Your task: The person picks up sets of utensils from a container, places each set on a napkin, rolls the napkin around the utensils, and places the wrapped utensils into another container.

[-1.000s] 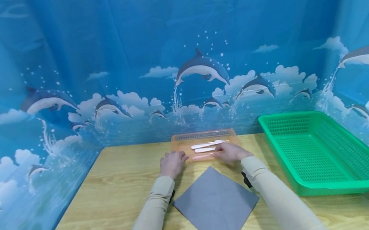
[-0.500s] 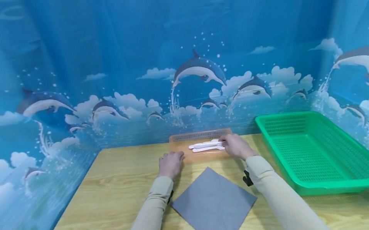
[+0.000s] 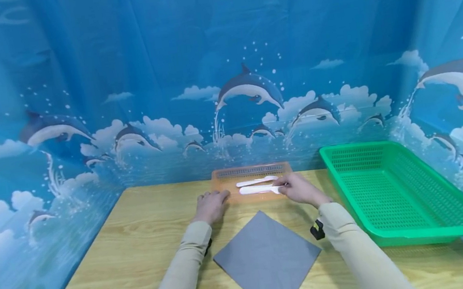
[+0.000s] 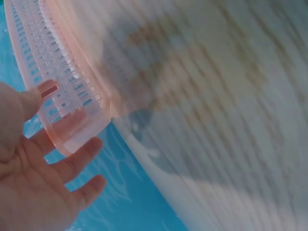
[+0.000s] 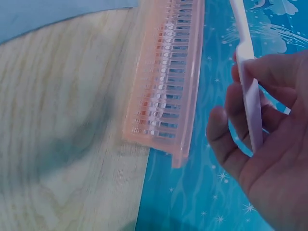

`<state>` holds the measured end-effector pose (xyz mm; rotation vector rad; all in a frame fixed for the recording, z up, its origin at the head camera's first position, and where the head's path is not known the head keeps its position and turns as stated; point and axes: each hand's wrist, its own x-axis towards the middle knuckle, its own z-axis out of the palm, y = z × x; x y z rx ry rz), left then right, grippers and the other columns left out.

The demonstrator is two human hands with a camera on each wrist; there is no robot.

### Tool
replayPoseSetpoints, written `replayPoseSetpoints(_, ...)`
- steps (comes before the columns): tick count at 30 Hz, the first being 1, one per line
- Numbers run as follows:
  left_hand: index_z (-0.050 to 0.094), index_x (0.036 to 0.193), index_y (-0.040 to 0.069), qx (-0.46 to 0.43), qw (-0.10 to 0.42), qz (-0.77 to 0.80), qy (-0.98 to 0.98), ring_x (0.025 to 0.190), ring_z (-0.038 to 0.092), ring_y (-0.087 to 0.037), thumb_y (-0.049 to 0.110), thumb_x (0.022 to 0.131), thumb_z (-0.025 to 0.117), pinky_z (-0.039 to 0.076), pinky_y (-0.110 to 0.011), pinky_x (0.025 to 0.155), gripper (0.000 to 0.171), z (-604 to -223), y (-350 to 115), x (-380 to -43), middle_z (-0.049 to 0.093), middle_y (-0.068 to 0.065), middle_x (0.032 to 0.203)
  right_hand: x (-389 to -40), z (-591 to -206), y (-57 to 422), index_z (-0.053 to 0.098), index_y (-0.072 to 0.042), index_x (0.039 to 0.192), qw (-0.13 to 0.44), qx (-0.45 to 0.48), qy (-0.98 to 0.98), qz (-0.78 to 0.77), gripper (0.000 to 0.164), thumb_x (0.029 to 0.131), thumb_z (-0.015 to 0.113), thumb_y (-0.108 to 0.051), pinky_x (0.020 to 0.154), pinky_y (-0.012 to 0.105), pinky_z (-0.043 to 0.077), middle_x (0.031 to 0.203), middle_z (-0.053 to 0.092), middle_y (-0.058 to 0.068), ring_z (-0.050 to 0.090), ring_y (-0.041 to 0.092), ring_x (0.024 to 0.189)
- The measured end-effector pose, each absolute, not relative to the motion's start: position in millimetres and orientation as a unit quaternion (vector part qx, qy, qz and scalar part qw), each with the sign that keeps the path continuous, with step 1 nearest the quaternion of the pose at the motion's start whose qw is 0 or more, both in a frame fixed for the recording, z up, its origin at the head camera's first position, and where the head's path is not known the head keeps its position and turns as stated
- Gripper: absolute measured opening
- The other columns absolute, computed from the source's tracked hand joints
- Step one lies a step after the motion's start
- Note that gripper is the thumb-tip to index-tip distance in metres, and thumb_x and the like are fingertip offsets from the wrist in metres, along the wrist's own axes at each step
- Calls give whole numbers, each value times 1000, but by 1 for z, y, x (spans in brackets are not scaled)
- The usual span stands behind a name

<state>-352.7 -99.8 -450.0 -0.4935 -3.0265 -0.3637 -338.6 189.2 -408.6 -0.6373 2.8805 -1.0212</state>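
Observation:
A shallow, see-through orange plastic basket (image 3: 260,197) stands at the back of the table, holding white plastic cutlery (image 3: 250,182). At its left end my left hand (image 3: 211,206) grips the rim; in the left wrist view the thumb and some fingers lie on either side of the basket's wall (image 4: 72,96), the other fingers spread. My right hand (image 3: 301,189), over the basket's right end, pinches a white plastic knife (image 5: 251,101) between thumb and fingers. Its handle points left in the head view, and the hand partly covers its blade.
A grey cloth (image 3: 269,261) lies flat, corner toward me, between my forearms. At the right stands a large green basket (image 3: 406,234) with perforated walls. A blue dolphin-print curtain (image 3: 218,43) hangs directly behind the wooden table (image 3: 121,276).
My right hand has reached into the basket, picked out one white piece and drawn it slightly toward me, apart from the cutlery behind it. The left hand stays at the basket's left end.

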Motion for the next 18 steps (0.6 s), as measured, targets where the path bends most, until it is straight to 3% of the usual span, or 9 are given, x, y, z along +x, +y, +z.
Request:
replayPoseSetpoints(5,50,142,24,-162,8,-160,-974,136,38,-47,21,106,41,33,-69,107,37,-447,-104,-350,44,-14,151,-336,-411,192,68,1,117,24,-221,916,-334,27,95,55,-6,83,41,57,116,69,18,66,29,99)
replayPoseSetpoints(9,45,146,25,-171,44,-176,-968,142,28,-49,21,105,44,33,-70,107,41,-447,-107,-347,35,-18,155,-333,-414,194,70,0,113,41,-204,905,-372,22,94,62,-8,73,35,58,102,72,14,68,34,91)
replayPoseSetpoints(14,53,139,18,-216,132,-183,-950,135,41,-42,20,101,55,42,-63,101,38,-448,-109,-339,46,-20,145,-330,-415,193,72,-2,109,43,-145,890,-430,22,90,70,-14,74,44,60,96,72,11,70,34,85)
replayPoseSetpoints(18,64,123,8,-270,174,-208,-924,123,53,-37,20,95,65,45,-55,102,31,-448,-107,-331,56,-20,132,-332,-416,189,67,-2,116,25,-101,867,-486,31,89,73,-15,76,49,59,86,70,13,70,33,81)
